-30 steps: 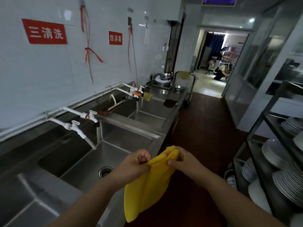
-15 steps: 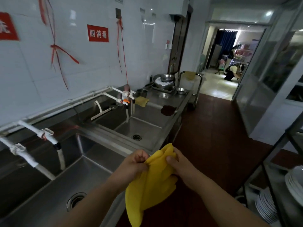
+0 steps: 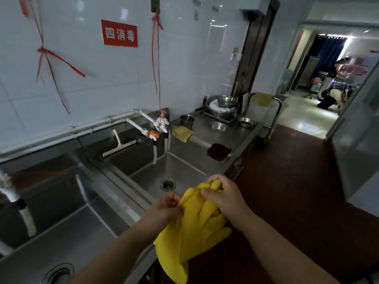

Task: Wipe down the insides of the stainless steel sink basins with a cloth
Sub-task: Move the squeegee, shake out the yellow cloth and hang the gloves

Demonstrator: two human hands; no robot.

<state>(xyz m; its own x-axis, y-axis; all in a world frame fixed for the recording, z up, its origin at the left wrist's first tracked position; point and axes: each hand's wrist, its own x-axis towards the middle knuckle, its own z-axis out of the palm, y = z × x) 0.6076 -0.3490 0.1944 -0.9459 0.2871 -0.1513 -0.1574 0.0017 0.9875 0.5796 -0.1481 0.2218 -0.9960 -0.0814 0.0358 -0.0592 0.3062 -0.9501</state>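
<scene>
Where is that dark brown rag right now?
The dark brown rag hangs over the far rim of the farther sink basin, near its front corner, right of the folded yellow cloth on the same rim.

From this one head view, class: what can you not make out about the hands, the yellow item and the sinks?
- Yellow item: cloth or rubber gloves, unclear; bunched between left hand and right hand.
- Near basin: drain cut by bottom edge.
- Far basin: front wall hidden behind its rim.
</scene>
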